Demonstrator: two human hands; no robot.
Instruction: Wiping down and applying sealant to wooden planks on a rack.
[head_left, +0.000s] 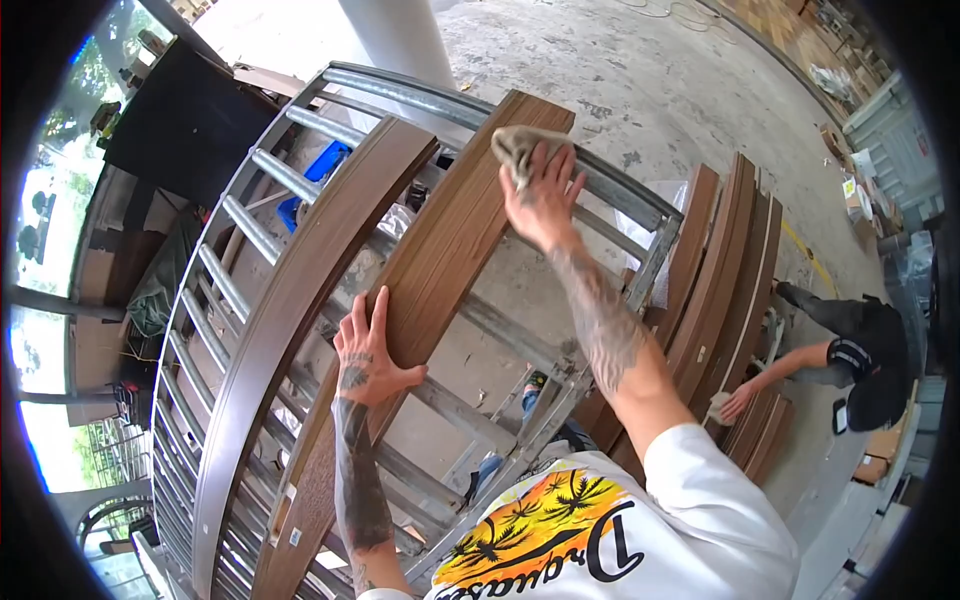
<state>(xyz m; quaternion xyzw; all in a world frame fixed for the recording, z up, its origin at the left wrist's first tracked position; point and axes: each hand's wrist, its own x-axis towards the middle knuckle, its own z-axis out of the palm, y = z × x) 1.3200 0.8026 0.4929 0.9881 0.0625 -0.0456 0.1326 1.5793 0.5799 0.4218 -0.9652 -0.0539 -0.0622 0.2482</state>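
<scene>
A long brown wood-grain plank [450,225] lies across a metal rack [455,415]. My right hand [540,200] presses a beige cloth [525,145] onto the plank's far end, its fingers spread over the cloth. Nearer to me, my left hand [368,355] rests on the same plank, fingers apart along its left edge and thumb stretched toward the right edge. Left of it, a second, curved brown plank [300,270] lies on the rack's bars.
On the right, a person [850,350] bends over several stacked brown planks [715,280], one hand on a pale cloth. A round column [400,40] rises beyond the rack. Blue objects [325,160] show between the bars. Boxes [885,450] stand along the right side.
</scene>
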